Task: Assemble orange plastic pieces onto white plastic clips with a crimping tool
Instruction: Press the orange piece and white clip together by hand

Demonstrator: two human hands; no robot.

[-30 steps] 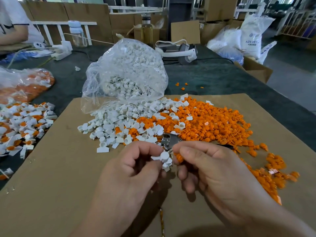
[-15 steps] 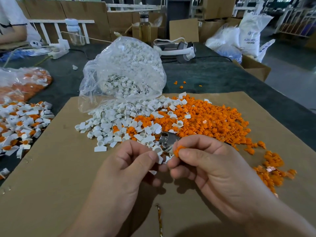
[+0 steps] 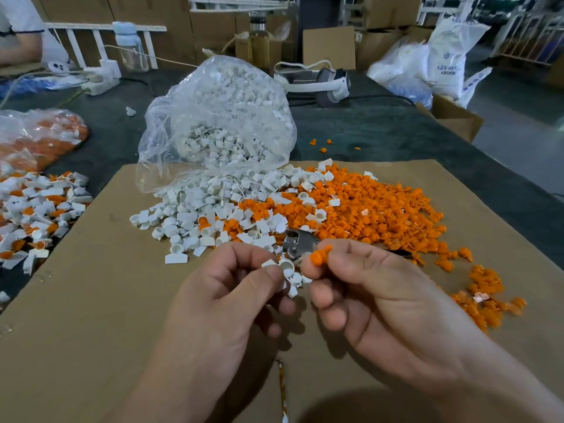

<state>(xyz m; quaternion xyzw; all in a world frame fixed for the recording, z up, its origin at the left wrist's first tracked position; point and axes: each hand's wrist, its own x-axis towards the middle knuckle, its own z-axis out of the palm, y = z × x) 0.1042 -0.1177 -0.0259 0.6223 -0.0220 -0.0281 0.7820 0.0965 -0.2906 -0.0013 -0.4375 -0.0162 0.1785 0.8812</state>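
Head view: left hand (image 3: pixel 232 288) pinching small white plastic clip with round cup (image 3: pixel 285 267). Right hand (image 3: pixel 375 294) pinching knobbly orange plastic piece (image 3: pixel 317 257) just beside it, above brown cardboard surface (image 3: pixel 91 331). Step: mating pair, piece not yet seating. Next move likely calling for aligning piece with cup, then reaching for metal crimping tool (image 3: pixel 300 244) lying behind fingertips. Parts looking hard, smooth, moulded.

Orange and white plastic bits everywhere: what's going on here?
A person is putting parts together by hand. The left hand pinches a small white plastic clip with a round cup; the right hand pinches a small orange plastic piece right beside it, not yet joined. The metal crimping tool lies on the brown cardboard sheet just beyond the hands.
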